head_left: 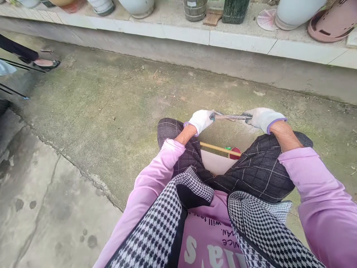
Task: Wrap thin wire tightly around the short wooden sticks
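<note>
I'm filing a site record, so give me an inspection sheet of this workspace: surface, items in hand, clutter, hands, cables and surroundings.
Surface: concrete ground, stained, cracked at lower left.
Items in hand: slim silvery bar, held between both hands; its exact type is unclear.
Clutter: pale panel, yellow strip and red item between the trouser legs, partly hidden.
Hands: left hand and right hand in white gloves, fingers closed on the bar.
Cables: nothing seen.
Surroundings: tiled ledge with pots, including a white pot; someone's dark shoe at far left.
</note>
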`<act>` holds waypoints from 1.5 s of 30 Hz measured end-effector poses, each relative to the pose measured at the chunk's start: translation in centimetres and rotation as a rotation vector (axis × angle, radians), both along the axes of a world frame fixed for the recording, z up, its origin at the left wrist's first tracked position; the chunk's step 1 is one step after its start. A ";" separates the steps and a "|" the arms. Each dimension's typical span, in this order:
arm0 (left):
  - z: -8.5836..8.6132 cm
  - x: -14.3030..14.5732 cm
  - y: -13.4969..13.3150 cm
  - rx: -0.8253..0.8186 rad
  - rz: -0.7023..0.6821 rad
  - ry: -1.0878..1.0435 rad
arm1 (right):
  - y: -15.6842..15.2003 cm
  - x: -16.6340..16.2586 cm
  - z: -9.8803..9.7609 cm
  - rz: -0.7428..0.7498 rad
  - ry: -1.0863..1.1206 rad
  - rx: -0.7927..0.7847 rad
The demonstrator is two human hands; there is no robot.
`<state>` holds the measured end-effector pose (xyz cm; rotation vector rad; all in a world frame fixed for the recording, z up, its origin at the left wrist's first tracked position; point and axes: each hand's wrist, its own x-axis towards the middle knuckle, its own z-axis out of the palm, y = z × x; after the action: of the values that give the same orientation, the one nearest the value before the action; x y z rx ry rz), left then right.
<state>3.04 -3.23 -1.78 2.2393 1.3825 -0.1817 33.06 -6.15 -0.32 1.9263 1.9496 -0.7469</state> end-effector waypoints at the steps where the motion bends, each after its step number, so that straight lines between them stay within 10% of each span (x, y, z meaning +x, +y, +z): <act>1: -0.1 0.0 0.0 0.012 -0.014 0.007 | 0.0 -0.1 0.1 0.002 -0.007 -0.009; 14: -1.1 1.0 -1.5 -0.046 -0.386 0.262 | -0.2 -0.4 -1.6 0.090 -0.096 -0.095; 24: -1.2 1.5 -1.9 -0.017 -0.311 0.229 | -0.4 -0.8 -0.4 0.109 -0.101 -0.105; 32: -1.1 0.8 -0.6 -0.150 -0.031 -0.239 | -1.4 -1.3 -0.3 0.224 0.120 -0.200; 38: -0.9 0.8 0.1 -0.628 0.257 -0.681 | -2.3 0.4 2.3 -0.098 0.612 -0.280; 45: 0.2 1.5 -0.3 -0.572 0.492 -0.778 | -1.5 -2.6 1.4 -0.286 0.686 -0.022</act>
<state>4.52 -3.50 -1.58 1.2369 1.1790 0.3818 30.43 -7.61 1.07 2.1440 1.9914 -1.6833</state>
